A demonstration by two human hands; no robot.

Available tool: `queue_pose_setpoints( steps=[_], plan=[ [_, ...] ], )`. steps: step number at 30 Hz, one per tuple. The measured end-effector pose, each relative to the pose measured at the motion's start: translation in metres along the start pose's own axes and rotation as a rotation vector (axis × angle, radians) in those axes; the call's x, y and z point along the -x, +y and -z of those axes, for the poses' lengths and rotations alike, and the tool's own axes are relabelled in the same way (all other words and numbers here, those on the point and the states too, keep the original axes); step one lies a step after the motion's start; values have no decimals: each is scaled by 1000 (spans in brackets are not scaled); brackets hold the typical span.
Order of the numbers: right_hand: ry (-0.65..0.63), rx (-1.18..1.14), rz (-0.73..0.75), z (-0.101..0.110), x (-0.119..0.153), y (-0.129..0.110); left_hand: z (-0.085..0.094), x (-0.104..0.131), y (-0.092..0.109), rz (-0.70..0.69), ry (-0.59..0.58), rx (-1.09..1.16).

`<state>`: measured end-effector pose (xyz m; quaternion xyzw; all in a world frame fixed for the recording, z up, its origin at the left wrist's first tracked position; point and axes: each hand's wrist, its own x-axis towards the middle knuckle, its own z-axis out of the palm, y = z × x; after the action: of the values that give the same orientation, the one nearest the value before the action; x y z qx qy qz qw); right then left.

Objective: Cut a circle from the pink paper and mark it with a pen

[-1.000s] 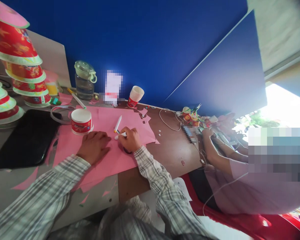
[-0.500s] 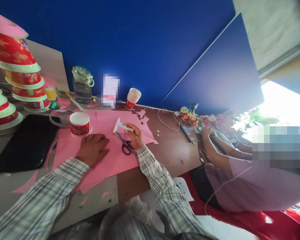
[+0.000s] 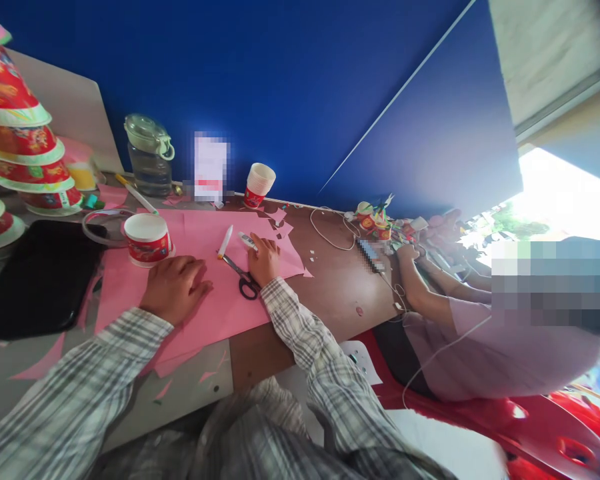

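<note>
A white marker point(image 3: 247, 241) lies on the pink paper point(image 3: 207, 293), its end under the fingertips of the right hand point(image 3: 264, 259). That hand rests palm down, fingers loosely together and reaching forward onto the marker; whether they pinch it or only touch it cannot be told. A second white pen point(image 3: 225, 241), slim with an orange tip, lies just left of the marker, apart from it. Scissors point(image 3: 243, 279) with black loop handles and bare metal blades lie on the sheet between the two hands, close beside the right wrist.

The left hand point(image 3: 174, 288) lies flat on the paper, fingers slightly spread, holding nothing. Just beyond it stands an upturned paper cup point(image 3: 147, 239), white-bottomed with a red printed band; the print is too small to read. The paper is a large matte sheet with ragged cut edges, and small pink offcuts point(image 3: 280, 223) lie past it on the brown table point(image 3: 340, 293).

Left of the sheet lies a glossy black tablet point(image 3: 35, 277). Behind it rise stacks of red-and-white cups point(image 3: 23, 143), cone-shaped, with gold patterning. A clear jar point(image 3: 149, 157) with a pale green lid stands at the blue wall, near a short cup stack point(image 3: 258, 186). To the right another person's arm point(image 3: 420, 287) rests on the table.
</note>
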<state>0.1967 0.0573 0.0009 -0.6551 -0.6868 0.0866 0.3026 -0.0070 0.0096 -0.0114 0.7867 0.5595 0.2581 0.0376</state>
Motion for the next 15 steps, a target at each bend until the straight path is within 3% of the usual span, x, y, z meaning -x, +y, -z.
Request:
queue_pose_setpoints(
  steps=[5, 10, 15],
  plan=[
    [-43, 161, 19, 3, 3, -2, 11, 2, 12, 102, -65, -172],
    [105, 22, 120, 21, 8, -12, 19, 3, 18, 152, -79, -226],
    [59, -89, 280, 32, 21, -26, 17, 3, 14, 206, -115, -273]
  ],
)
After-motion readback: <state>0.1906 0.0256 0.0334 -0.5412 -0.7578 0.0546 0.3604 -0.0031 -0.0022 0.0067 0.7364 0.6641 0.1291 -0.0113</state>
